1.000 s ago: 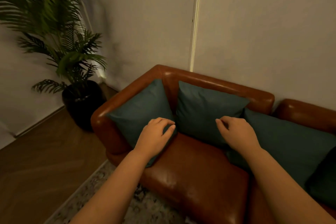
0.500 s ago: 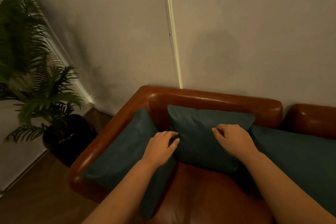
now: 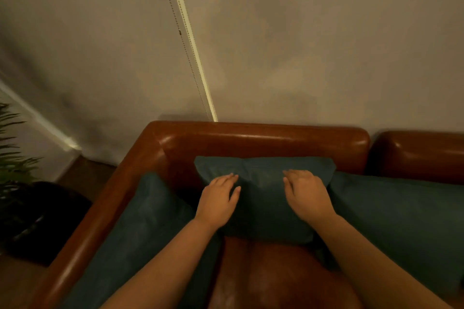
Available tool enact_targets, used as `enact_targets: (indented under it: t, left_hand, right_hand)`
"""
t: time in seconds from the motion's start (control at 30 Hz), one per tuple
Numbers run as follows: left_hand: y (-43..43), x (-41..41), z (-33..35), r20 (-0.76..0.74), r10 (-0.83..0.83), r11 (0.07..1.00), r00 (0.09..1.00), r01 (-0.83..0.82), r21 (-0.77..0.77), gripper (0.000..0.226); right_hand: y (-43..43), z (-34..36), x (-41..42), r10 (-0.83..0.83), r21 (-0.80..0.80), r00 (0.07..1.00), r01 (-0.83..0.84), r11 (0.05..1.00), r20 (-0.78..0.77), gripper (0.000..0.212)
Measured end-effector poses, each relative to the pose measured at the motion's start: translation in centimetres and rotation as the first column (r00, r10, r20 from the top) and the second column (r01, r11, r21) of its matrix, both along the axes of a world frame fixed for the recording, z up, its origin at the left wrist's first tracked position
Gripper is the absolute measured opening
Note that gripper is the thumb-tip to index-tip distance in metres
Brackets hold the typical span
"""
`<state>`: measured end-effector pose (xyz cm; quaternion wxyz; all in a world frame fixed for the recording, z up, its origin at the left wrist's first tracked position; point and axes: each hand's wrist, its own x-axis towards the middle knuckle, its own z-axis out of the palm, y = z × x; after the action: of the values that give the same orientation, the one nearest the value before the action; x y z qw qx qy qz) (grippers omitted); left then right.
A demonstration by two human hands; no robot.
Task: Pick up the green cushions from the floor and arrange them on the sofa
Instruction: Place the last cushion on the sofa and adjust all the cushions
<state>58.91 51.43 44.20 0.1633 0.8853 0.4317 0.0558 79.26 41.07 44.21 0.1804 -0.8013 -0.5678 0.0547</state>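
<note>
Both our hands have shifted onto the middle cushion (image 3: 261,208), which leans against the back of the sofa (image 3: 251,138). Our left hand (image 3: 218,199) and right hand (image 3: 305,195) press it with straight fingers, gripping nothing. The left cushion (image 3: 140,228) rests along the armrest, and the right cushion (image 3: 401,221) lies just beside the middle one.

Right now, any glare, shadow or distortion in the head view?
Head view: dim light; middle cushion, left hand and right hand read clearly; glare streaks the sofa backrest; the plant pot is lost in shadow; wide-angle lens tilts the wall strip.
</note>
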Motion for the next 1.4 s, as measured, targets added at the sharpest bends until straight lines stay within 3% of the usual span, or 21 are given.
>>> enact_targets:
  t: [0.17, 0.3, 0.43, 0.57, 0.8, 0.97, 1.13, 1.27, 1.4]
  left_hand:
    - [3.4, 4.4, -3.0, -0.03, -0.134, 0.991, 0.991, 0.133, -0.021, 0.051]
    - [6.1, 7.3, -5.0, -0.027, -0.168, 0.985, 0.985, 0.167, -0.037, 0.052]
    - [8.3, 8.7, -7.2, -0.108, -0.147, 0.989, 0.983, 0.143, -0.04, 0.054]
    - [9.0, 8.1, -9.5, -0.174, -0.167, 0.984, 0.97, 0.175, 0.029, 0.065]
    - [9.4, 7.9, -12.0, -0.235, -0.184, 0.982, 0.954, 0.19, 0.003, 0.078]
    - [11.7, 7.4, -10.2, -0.25, -0.035, 0.997, 0.968, 0.052, 0.063, 0.058]
    - [12.6, 5.0, -10.9, -0.32, 0.02, 1.0, 0.947, -0.02, 0.002, 0.057]
    - [13.1, 5.6, -10.3, -0.296, 0.045, 0.998, 0.954, -0.055, -0.026, 0.054]
    - [13.6, 3.3, -9.8, -0.255, 0.148, 0.989, 0.955, -0.146, 0.029, 0.054]
  right_hand:
    - [3.0, -3.5, -0.1, -0.094, -0.081, 0.996, 0.094, 0.992, -0.005, 0.055]
    - [6.2, -6.1, -0.9, -0.099, -0.119, 0.994, 0.104, 0.988, 0.045, 0.056]
    - [9.4, -7.8, -2.0, -0.053, -0.191, 0.998, 0.058, 0.98, 0.028, 0.074]
    - [10.7, -10.1, -2.1, -0.101, -0.281, 0.993, 0.112, 0.953, 0.052, 0.067]
    - [11.1, -12.2, -2.5, -0.102, -0.309, 0.99, 0.126, 0.943, 0.094, 0.064]
    - [11.6, -11.0, 0.4, -0.203, -0.171, 0.975, 0.217, 0.961, 0.095, 0.063]
    - [10.1, -11.8, 2.0, -0.104, -0.284, 0.993, 0.117, 0.952, 0.061, 0.081]
    - [10.7, -10.9, 2.5, -0.123, -0.301, 0.992, 0.127, 0.945, 0.032, 0.085]
    - [9.0, -10.6, 4.6, -0.209, -0.287, 0.976, 0.219, 0.932, 0.066, 0.074]
